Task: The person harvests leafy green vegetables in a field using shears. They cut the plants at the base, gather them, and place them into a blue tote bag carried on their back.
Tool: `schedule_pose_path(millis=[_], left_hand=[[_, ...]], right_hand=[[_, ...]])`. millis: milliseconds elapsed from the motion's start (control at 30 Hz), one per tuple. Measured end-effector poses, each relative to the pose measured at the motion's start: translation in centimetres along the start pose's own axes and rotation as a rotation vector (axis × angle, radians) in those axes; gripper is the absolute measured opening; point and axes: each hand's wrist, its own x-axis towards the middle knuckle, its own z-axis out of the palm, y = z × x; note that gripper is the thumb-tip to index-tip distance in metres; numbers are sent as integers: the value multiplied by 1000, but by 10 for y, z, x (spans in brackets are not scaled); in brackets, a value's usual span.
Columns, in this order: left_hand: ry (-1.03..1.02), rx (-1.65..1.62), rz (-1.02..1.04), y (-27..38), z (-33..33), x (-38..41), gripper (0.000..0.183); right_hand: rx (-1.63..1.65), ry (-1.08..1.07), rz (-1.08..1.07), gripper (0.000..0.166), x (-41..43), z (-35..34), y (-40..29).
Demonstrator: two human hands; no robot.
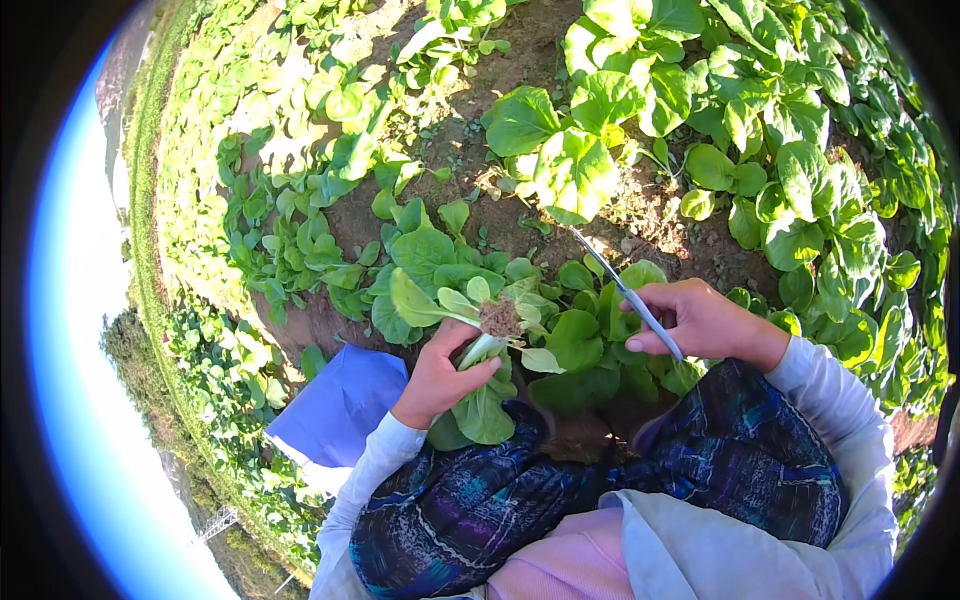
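Note:
My left hand [442, 375] grips a leafy green plant [484, 412], bok choy by its look, around its pale stems. The brown root clump [500, 319] of this plant faces up and away from me, with small leaves about it. In my right hand [709, 319] is a slim metal knife [634, 296], held near its rear end. Its narrow tip points up and left, over the soil beside a broad-leaved plant [576, 176]. The knife and the held plant are apart. Low green leaves [577, 341] grow between my two hands.
A blue sheet or bag [345, 405] with a white edge lies left of my left hand. Rows of leafy greens [799, 172] stand ahead and to the right, with brown soil [517, 49] between them. My knees in dark patterned trousers [465, 510] are close below my hands.

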Motion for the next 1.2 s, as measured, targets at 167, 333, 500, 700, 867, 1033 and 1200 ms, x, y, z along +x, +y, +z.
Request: schedule_pose_path(millis=[167,333,500,700,867,1033,1200], left_hand=[[-32,-75,134,66,-19,48,60],[-187,-271,237,60,-43,80,64],[-65,722,749,61,-62,79,54],[-416,-784,394,37,-35,92,79],[-330,-1052,196,36,6,97,59],[-191,-1204,199,12,-3,104,64],[-250,-1051,141,24,2,108,48]], right_hand=[[55,144,109,47,-6,5,1],[2,208,20,40,-9,17,-12],[75,195,73,35,-18,16,-32],[31,113,23,43,0,29,-38],[-41,36,42,51,5,68,16],[-95,42,321,52,-6,39,15],[71,492,44,41,-11,25,-6]])
